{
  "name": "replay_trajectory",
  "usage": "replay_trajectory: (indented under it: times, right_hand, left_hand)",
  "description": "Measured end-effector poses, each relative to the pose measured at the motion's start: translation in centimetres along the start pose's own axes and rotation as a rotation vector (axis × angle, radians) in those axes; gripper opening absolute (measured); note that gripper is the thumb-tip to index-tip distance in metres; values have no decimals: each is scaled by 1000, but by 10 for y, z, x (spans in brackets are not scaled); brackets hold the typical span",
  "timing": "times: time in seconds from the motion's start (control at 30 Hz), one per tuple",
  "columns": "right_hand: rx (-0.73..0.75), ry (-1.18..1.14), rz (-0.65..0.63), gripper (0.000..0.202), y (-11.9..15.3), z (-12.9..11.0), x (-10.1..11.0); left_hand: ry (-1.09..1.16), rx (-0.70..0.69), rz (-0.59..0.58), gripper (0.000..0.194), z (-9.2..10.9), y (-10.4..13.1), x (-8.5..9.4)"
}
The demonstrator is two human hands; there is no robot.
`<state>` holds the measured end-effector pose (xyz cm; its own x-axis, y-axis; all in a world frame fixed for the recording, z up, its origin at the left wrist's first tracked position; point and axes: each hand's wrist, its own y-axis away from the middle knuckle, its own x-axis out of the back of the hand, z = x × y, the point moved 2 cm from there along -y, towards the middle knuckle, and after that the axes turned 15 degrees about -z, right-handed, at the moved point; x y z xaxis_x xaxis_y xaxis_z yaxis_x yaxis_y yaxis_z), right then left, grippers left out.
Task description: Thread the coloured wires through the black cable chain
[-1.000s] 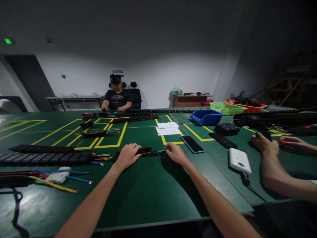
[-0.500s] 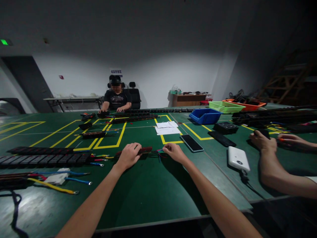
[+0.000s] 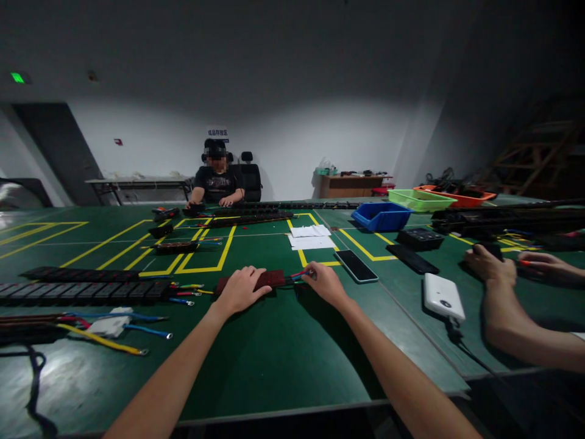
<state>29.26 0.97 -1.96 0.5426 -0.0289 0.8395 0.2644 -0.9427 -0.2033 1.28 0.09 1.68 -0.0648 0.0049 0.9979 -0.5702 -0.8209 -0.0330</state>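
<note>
A dark red flat piece [image 3: 275, 278] lies on the green table [image 3: 274, 372] in front of me. My left hand [image 3: 242, 289] rests over its middle, fingers wrapped on it. From its right end come thin coloured wires [image 3: 297, 277], red, blue and green. My right hand [image 3: 322, 281] pinches these wires between thumb and fingers. The wire tips are hidden by the fingers.
Black segmented strips [image 3: 86, 293] with lugged cables lie left. Right are a phone [image 3: 356, 266], a white power bank [image 3: 443, 297], a blue bin [image 3: 381, 216] and a person's hands [image 3: 491, 268]. Papers [image 3: 311, 237] lie ahead; another person [image 3: 218, 180] sits across.
The red piece has turned so that its broad face shows more. My left thumb has spread along its near edge. My right hand still holds the wires, and the view has shifted slightly.
</note>
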Motion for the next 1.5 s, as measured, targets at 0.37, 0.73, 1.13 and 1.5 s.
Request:
replay_trajectory:
  times: [0.37,0.73,1.13,1.5]
  right_hand:
    - [-139,26,-35,34,0,6,-1]
    - [-215,46,-60,13,0,6,4]
    - [-279,70,-64,11,5,5,9]
    - [-182,70,-38,30,-1,8,1]
  left_hand:
    - [-12,-78,62,52,3,0,0]
    - [16,-110,-3,44,7,-1,0]
    - [-92,-133,-7,49,17,-5,-4]
    - [11,-92,38,55,-6,-8,-10]
